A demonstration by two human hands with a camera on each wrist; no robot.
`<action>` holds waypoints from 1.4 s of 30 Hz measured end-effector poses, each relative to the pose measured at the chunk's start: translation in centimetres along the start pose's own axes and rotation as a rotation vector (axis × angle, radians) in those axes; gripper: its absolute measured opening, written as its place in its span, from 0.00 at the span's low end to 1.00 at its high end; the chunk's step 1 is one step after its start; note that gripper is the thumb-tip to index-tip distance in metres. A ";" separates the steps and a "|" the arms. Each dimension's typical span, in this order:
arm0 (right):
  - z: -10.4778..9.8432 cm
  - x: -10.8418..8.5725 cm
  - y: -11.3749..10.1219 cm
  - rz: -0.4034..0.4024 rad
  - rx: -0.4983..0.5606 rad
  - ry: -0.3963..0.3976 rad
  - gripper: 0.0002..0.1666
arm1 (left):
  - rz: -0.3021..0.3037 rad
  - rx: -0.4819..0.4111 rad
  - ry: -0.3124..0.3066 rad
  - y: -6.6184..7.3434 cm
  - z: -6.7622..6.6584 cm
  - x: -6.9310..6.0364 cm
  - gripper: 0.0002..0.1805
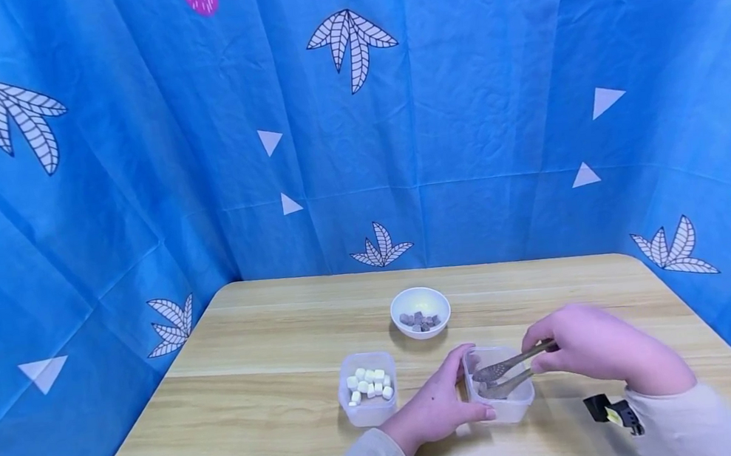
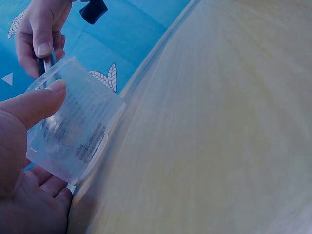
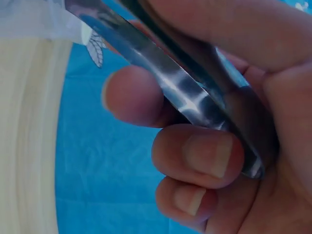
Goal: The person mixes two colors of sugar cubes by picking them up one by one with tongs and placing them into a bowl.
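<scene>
My left hand (image 1: 434,403) grips a clear plastic container (image 1: 512,412) from its left side, the thumb along the near wall and the fingers round the far one. In the left wrist view, printing shows through this container (image 2: 90,122). Metal tongs (image 1: 503,368) are held in my right hand (image 1: 588,342), their two tips apart and down inside the container. The right wrist view has the fingers curled round the tongs (image 3: 185,97). What lies between the tips is hard to make out; some greyish purple shows at the container's left inside.
Left of my left hand stands a second plastic container (image 1: 372,414) with several white cubes (image 1: 370,383). Behind both, a white bowl (image 1: 420,297) holds several greyish purple cubes (image 1: 419,321). A blue patterned curtain (image 1: 472,98) surrounds the wooden table (image 1: 255,388).
</scene>
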State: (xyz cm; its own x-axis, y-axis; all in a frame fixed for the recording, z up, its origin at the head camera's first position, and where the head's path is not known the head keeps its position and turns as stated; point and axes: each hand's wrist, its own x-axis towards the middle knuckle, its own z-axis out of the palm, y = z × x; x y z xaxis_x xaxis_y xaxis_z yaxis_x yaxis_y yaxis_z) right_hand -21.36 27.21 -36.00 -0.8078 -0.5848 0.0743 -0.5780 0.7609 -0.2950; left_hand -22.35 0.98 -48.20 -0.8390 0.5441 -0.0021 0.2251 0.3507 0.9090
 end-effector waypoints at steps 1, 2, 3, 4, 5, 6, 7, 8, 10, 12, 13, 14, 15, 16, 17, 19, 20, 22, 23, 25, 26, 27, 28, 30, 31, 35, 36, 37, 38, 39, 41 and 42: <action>0.2 0.1 -0.1 -0.005 -0.003 0.000 0.07 | 0.002 -0.001 -0.001 0.0 0.0 0.0 0.52; 0.3 0.3 -0.1 -0.012 -0.008 0.003 0.07 | 0.006 -0.002 -0.002 0.0 0.0 0.0 0.52; 0.5 0.4 -0.2 -0.019 -0.015 0.006 0.07 | 0.010 -0.003 -0.003 0.0 0.0 0.0 0.52; 0.6 0.4 -0.2 -0.030 -0.026 0.015 0.07 | 0.013 -0.001 -0.003 0.0 0.0 0.0 0.52; 0.7 0.5 -0.2 -0.034 -0.034 0.020 0.06 | 0.016 -0.001 -0.003 0.0 0.0 0.0 0.52; 0.8 0.6 -0.2 -0.037 -0.041 0.023 0.06 | 0.018 -0.003 -0.004 -0.1 0.0 0.0 0.52; 0.8 0.6 -0.3 -0.039 -0.046 0.024 0.06 | 0.021 -0.003 -0.004 -0.1 0.0 0.0 0.52; 0.9 0.6 -0.3 -0.043 -0.051 0.025 0.06 | 0.025 -0.003 -0.005 -0.1 0.0 0.0 0.52; 0.9 0.6 -0.4 -0.043 -0.062 0.024 0.05 | 0.032 -0.001 -0.005 -0.1 0.0 0.0 0.52; 0.9 0.6 -0.4 -0.040 -0.065 0.021 0.03 | 0.037 -0.001 -0.005 0.0 0.0 0.0 0.53; 0.8 0.6 -0.5 -0.037 -0.069 0.021 0.03 | 0.040 0.002 -0.005 -0.1 0.0 0.0 0.53; 0.7 0.6 -0.5 -0.036 -0.073 0.022 0.02 | 0.042 0.001 -0.005 -0.1 0.0 0.0 0.53; 0.6 0.5 -0.5 -0.034 -0.075 0.025 0.02 | 0.042 0.001 -0.004 -0.1 0.0 0.0 0.53; 0.5 0.4 -0.5 -0.031 -0.076 0.025 0.02 | 0.042 0.000 -0.003 0.0 0.0 0.0 0.53; 0.3 0.4 -0.6 -0.029 -0.077 0.025 0.02 | 0.042 0.000 -0.002 0.0 0.0 0.0 0.53; 0.0 0.2 -0.5 -0.027 -0.074 0.028 0.03 | 0.042 -0.005 -0.001 0.0 0.0 -0.1 0.53; -0.1 0.1 -0.5 -0.026 -0.068 0.030 0.04 | 0.042 -0.009 0.000 0.0 0.0 -0.1 0.53; -0.5 -0.1 -0.4 -0.026 -0.058 0.037 0.04 | 0.041 -0.012 0.000 0.0 0.0 -0.1 0.53; -0.6 -0.2 -0.3 -0.027 -0.050 0.043 0.04 | 0.039 -0.013 0.000 0.0 0.0 -0.1 0.53; -0.8 -0.4 -0.1 -0.032 -0.049 0.059 0.04 | 0.038 -0.015 0.000 0.0 0.0 -0.1 0.53; -1.0 -0.5 -0.1 -0.035 -0.051 0.068 0.04 | 0.038 -0.013 0.000 0.0 0.0 -0.1 0.53; -1.1 -0.6 0.0 -0.040 -0.057 0.079 0.04 | 0.036 -0.011 0.001 0.0 0.0 -0.1 0.53; -1.2 -0.7 0.0 -0.042 -0.064 0.089 0.04 | 0.033 -0.013 0.002 0.0 0.0 -0.1 0.53; -1.3 -0.8 0.1 -0.048 -0.085 0.116 0.04 | 0.026 -0.006 0.005 0.1 0.0 0.0 0.53; -1.4 -0.8 0.1 -0.045 -0.092 0.130 0.04 | 0.017 -0.003 0.005 0.1 0.0 0.0 0.54; -1.4 -0.9 0.1 -0.053 -0.125 0.216 0.04 | -0.011 0.008 0.007 0.0 0.0 -0.1 0.55; -1.4 -0.8 0.1 -0.058 -0.135 0.241 0.04 | -0.011 0.008 0.008 0.0 0.0 -0.1 0.55; -1.3 -0.7 0.1 -0.059 -0.148 0.265 0.04 | -0.008 0.009 0.007 0.0 0.0 -0.1 0.55; -1.2 -0.6 0.1 -0.064 -0.160 0.288 0.05 | -0.001 0.011 0.008 0.0 0.0 -0.1 0.54; -1.1 -0.5 0.1 -0.061 -0.174 0.311 0.05 | 0.008 0.012 0.008 -0.1 0.0 -0.1 0.53; -0.8 -0.3 0.0 -0.048 -0.197 0.348 0.06 | 0.017 0.011 0.008 -0.1 0.1 -0.1 0.52; -0.7 -0.1 -0.1 -0.039 -0.203 0.359 0.06 | 0.020 0.014 0.008 -0.1 0.1 -0.1 0.52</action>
State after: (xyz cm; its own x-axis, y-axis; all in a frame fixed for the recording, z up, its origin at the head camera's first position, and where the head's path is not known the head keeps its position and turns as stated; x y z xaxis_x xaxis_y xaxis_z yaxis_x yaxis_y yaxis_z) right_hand -21.28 27.43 -35.35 -0.7533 -0.5061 0.4200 -0.5910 0.8011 -0.0947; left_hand -22.29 0.94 -48.34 -0.8379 0.5454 0.0194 0.2490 0.3504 0.9029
